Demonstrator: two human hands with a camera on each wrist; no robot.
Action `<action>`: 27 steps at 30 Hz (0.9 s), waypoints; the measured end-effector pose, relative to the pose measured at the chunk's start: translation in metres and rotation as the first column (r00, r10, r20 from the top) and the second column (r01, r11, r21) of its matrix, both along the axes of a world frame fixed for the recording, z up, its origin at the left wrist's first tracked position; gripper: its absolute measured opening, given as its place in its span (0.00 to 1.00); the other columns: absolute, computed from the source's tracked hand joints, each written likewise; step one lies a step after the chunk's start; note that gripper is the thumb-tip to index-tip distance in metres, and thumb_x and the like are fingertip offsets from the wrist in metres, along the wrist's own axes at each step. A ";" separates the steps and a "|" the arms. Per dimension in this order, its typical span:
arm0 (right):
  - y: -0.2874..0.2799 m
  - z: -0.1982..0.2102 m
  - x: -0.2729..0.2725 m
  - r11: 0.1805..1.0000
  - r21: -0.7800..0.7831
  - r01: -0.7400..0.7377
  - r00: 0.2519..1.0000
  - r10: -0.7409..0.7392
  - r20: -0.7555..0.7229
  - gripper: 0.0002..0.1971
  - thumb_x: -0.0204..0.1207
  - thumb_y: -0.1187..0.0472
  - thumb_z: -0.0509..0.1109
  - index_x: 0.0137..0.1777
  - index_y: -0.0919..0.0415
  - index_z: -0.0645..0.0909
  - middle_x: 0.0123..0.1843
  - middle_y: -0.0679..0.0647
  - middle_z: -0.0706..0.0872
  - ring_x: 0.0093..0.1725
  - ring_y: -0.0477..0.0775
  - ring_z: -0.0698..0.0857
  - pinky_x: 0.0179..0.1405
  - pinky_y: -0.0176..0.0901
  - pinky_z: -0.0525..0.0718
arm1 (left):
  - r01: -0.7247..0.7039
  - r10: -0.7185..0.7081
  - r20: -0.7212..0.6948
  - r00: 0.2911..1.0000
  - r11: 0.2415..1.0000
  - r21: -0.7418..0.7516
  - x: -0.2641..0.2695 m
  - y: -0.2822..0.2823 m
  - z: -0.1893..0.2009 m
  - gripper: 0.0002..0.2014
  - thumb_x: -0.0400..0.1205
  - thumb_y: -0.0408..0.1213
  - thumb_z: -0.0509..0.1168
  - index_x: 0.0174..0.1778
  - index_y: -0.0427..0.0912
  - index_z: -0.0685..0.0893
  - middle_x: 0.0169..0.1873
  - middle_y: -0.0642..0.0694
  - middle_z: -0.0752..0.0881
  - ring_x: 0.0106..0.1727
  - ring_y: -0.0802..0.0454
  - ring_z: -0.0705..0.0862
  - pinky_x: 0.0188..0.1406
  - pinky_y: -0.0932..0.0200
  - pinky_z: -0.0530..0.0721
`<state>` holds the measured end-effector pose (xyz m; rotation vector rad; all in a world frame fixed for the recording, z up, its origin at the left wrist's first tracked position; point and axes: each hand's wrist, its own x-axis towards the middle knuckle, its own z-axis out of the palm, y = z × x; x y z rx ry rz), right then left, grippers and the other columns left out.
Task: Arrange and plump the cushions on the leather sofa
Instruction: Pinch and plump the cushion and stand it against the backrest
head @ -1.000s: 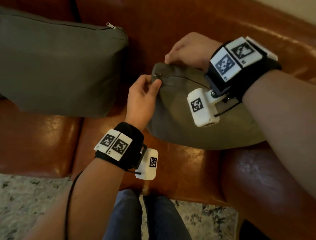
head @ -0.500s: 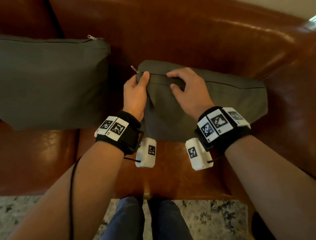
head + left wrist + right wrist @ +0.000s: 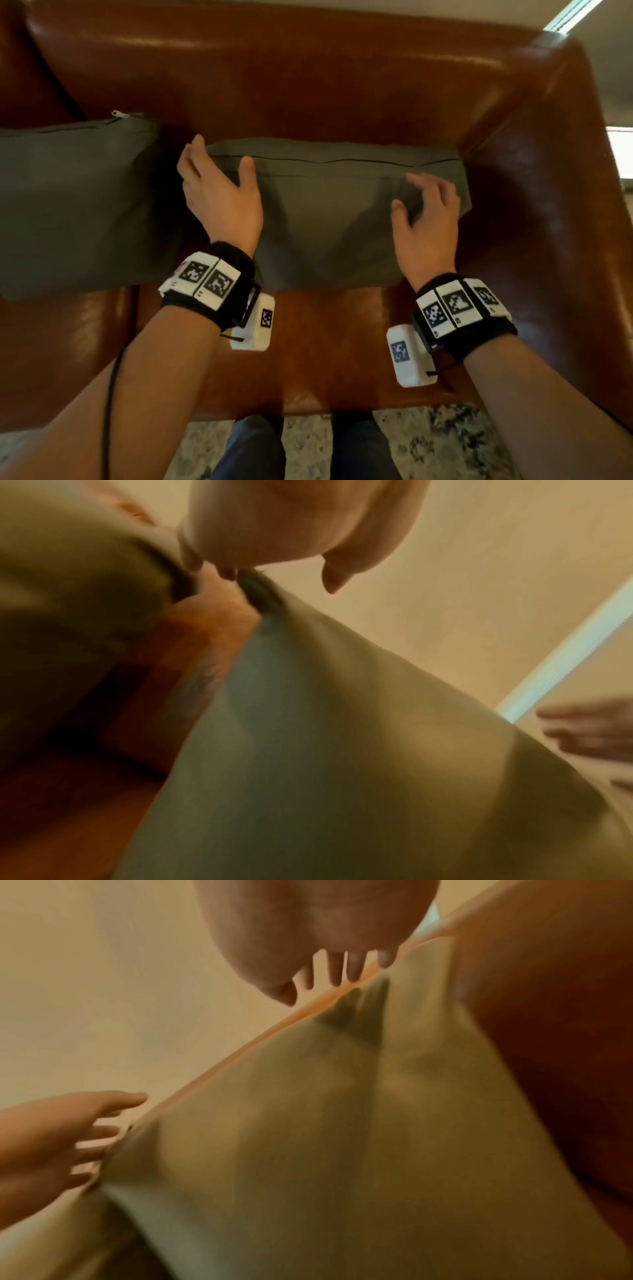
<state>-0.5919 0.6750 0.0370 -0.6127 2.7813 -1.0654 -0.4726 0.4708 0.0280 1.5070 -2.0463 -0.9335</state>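
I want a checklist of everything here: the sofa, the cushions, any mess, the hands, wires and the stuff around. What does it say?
Surface: brown leather sofa, seat bare in front of the cushions.
Job's things: right cushion stands against the backrest in the corner; left cushion stands beside it, zip pull at its top corner.
Clutter: nothing seen.
Hands: left hand at the right cushion's left edge, fingers spread; right hand over its right part, fingers loosely curled; neither grips it.
Cables: black cable along the left forearm.
Surroundings: patterned rug below, pale wall behind.
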 end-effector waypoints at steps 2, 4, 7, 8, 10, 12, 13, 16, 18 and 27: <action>0.018 -0.002 -0.018 0.988 -0.063 0.143 0.989 -0.144 -0.010 0.20 0.80 0.57 0.67 0.71 0.57 0.75 0.72 0.55 0.73 0.71 0.54 0.72 0.70 0.48 0.73 | 0.118 -0.103 0.108 0.989 0.983 -0.143 -0.013 0.029 0.007 0.32 0.83 0.49 0.61 0.82 0.45 0.61 0.82 0.41 0.60 0.83 0.40 0.58 0.82 0.38 0.56; 0.037 -0.005 -0.041 0.956 -0.110 0.271 0.961 -0.261 0.097 0.21 0.82 0.56 0.65 0.74 0.56 0.72 0.73 0.54 0.74 0.73 0.53 0.73 0.72 0.48 0.73 | 0.294 -0.263 0.172 0.949 0.937 -0.190 -0.033 0.062 0.012 0.29 0.84 0.49 0.60 0.80 0.46 0.65 0.82 0.42 0.61 0.84 0.41 0.55 0.83 0.39 0.50; 0.062 -0.015 -0.071 0.969 -0.091 0.231 0.909 -0.181 0.374 0.20 0.86 0.53 0.59 0.76 0.56 0.73 0.75 0.53 0.77 0.74 0.53 0.75 0.74 0.49 0.73 | 0.556 -0.526 0.194 0.828 0.814 -0.167 -0.071 0.107 0.017 0.22 0.84 0.48 0.60 0.73 0.45 0.75 0.77 0.44 0.69 0.80 0.43 0.65 0.81 0.39 0.58; 0.067 -0.019 -0.074 0.984 -0.092 0.155 0.904 -0.104 0.414 0.20 0.87 0.52 0.58 0.76 0.57 0.75 0.73 0.54 0.79 0.73 0.54 0.77 0.73 0.50 0.74 | 0.624 -0.597 0.189 0.779 0.767 -0.150 -0.085 0.121 0.019 0.21 0.84 0.48 0.61 0.71 0.45 0.78 0.76 0.44 0.71 0.78 0.44 0.69 0.79 0.39 0.62; 0.078 -0.026 -0.072 0.993 -0.113 0.039 0.904 0.013 0.427 0.22 0.85 0.50 0.57 0.74 0.57 0.76 0.70 0.54 0.82 0.70 0.54 0.79 0.71 0.53 0.77 | 0.731 -0.700 0.220 0.679 0.671 -0.121 -0.112 0.148 0.021 0.20 0.84 0.49 0.61 0.70 0.47 0.79 0.76 0.46 0.71 0.76 0.45 0.71 0.76 0.42 0.66; 0.085 -0.029 -0.065 0.989 -0.144 -0.022 0.905 0.081 0.418 0.20 0.84 0.51 0.57 0.71 0.57 0.78 0.65 0.55 0.84 0.64 0.55 0.82 0.65 0.58 0.80 | 0.793 -0.747 0.286 0.600 0.603 -0.087 -0.137 0.166 0.019 0.20 0.84 0.49 0.60 0.72 0.49 0.78 0.77 0.47 0.69 0.77 0.45 0.68 0.77 0.43 0.64; 0.089 -0.029 -0.062 0.985 -0.166 -0.038 0.904 0.104 0.413 0.18 0.84 0.53 0.57 0.67 0.59 0.80 0.60 0.57 0.85 0.60 0.56 0.83 0.60 0.59 0.81 | 0.808 -0.752 0.327 0.573 0.585 -0.069 -0.149 0.172 0.017 0.21 0.85 0.50 0.60 0.73 0.50 0.77 0.78 0.47 0.68 0.78 0.45 0.66 0.77 0.43 0.62; 0.102 -0.023 -0.055 0.972 -0.222 -0.083 0.896 0.170 0.410 0.13 0.87 0.58 0.58 0.44 0.52 0.81 0.42 0.51 0.83 0.43 0.50 0.81 0.44 0.52 0.76 | 0.792 -0.715 0.421 0.558 0.610 -0.012 -0.169 0.172 0.009 0.23 0.85 0.55 0.57 0.76 0.53 0.74 0.78 0.47 0.68 0.78 0.44 0.66 0.77 0.41 0.63; 0.111 -0.017 -0.054 0.970 -0.193 -0.148 0.899 0.213 0.383 0.17 0.87 0.57 0.57 0.36 0.42 0.75 0.37 0.43 0.77 0.39 0.45 0.75 0.44 0.45 0.68 | 0.766 -0.694 0.425 0.581 0.642 0.000 -0.167 0.168 0.006 0.23 0.86 0.55 0.56 0.77 0.54 0.74 0.75 0.47 0.73 0.75 0.44 0.71 0.73 0.41 0.67; 0.065 -0.022 -0.105 0.976 0.077 -0.202 0.953 0.178 0.246 0.11 0.76 0.50 0.71 0.55 0.52 0.86 0.55 0.55 0.79 0.60 0.61 0.75 0.57 0.58 0.79 | 0.768 -0.709 0.353 0.611 0.639 -0.046 -0.132 0.160 0.005 0.22 0.84 0.50 0.58 0.74 0.51 0.75 0.67 0.50 0.78 0.68 0.46 0.79 0.63 0.38 0.80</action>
